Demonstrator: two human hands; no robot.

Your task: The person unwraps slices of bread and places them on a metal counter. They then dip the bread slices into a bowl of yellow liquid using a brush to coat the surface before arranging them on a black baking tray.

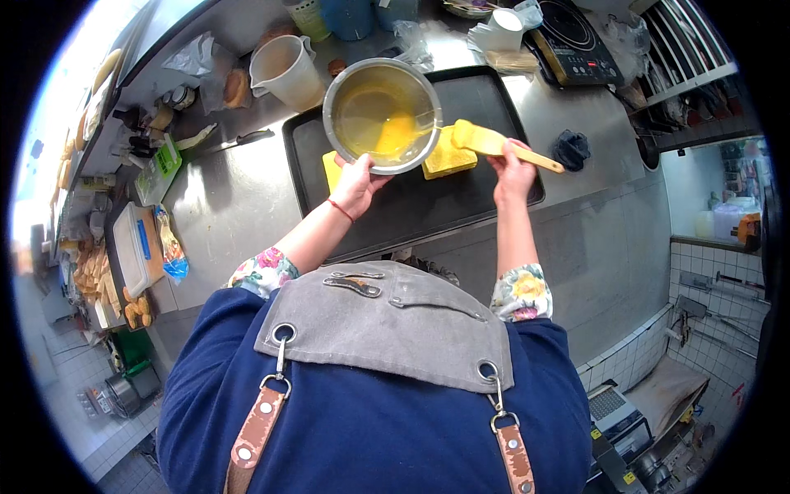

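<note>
My left hand (361, 185) grips the near rim of a metal bowl (330, 114), which is tilted and holds yellow liquid (396, 133). In my right hand (513, 176) is the wooden handle of a pastry brush (487, 141), its bristles coated yellow. A thin strand of liquid runs between the brush and the bowl. Just under the brush head, a yellow-coated square block (450, 162), perhaps bread or pastry, lies on a dark baking tray (395, 225). Another yellow piece (332, 171) shows on the tray, partly hidden behind the bowl and my left hand.
A plastic measuring jug (287, 74) stands beyond the tray's left corner, and a knife (247, 137) lies left of the tray. To the right is a dark crumpled cloth (571, 150). An induction cooker (574, 46) occupies the back right, near paper cups (503, 31).
</note>
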